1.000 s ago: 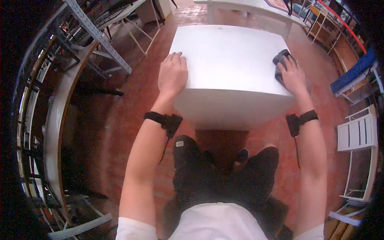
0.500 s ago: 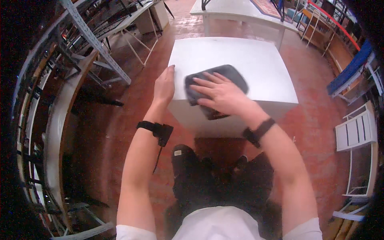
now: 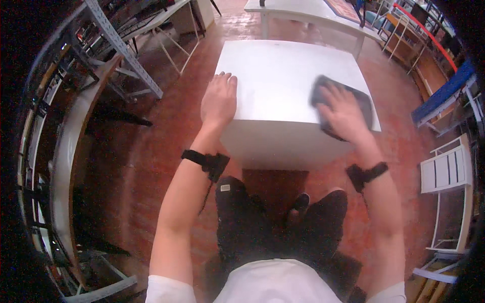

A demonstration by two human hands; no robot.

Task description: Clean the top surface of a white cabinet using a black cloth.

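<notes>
A white box-shaped cabinet (image 3: 278, 81) stands before my knees, its top bare in the middle. My left hand (image 3: 219, 102) lies flat on the left edge of the top, fingers stretched forward and holding nothing. At the right near corner, my right hand (image 3: 345, 112) presses on a dark grey cloth (image 3: 365, 101) with its fingers spread. Part of the cloth hangs over the front edge. The cloth and the right fingers are slightly blurred by motion. Black straps with small black units circle both wrists.
Beyond the cabinet stands a white table (image 3: 303, 16). Metal shelving with a perforated upright (image 3: 124, 48) runs along the left. On the right are a white slatted frame (image 3: 447, 166) and a blue panel (image 3: 444, 96). The floor (image 3: 172, 116) is reddish brick.
My right hand has slid the cloth from the left near part of the top to the right near corner. My left hand has moved slightly inward onto the top.
</notes>
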